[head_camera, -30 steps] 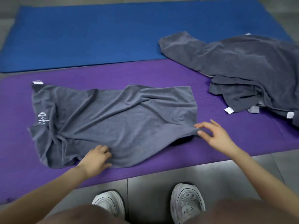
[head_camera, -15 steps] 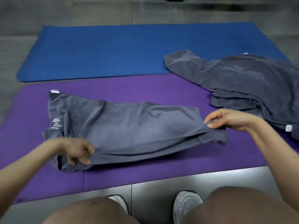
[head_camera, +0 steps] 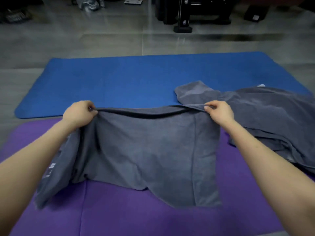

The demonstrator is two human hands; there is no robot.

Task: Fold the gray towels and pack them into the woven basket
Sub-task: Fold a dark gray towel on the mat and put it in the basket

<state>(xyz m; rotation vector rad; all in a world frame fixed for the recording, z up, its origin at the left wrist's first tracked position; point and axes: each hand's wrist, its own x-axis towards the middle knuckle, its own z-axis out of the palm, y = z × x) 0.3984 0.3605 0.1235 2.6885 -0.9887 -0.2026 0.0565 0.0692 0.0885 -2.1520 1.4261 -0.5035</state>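
No legible text is seen. A small white printed mark [head_camera: 51, 169] is carried on the left edge of the held gray towel [head_camera: 150, 150], but it is too blurred for any letters or numbers to be read.

Held towel [head_camera: 150, 150] over near mat [head_camera: 153, 215], towel pile [head_camera: 265, 113] right

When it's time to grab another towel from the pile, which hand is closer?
The right hand, probably. The pile of towels lies just beside it on the right, while the left hand is at the far corner of the held towel. Both hands are busy pinching that towel now.
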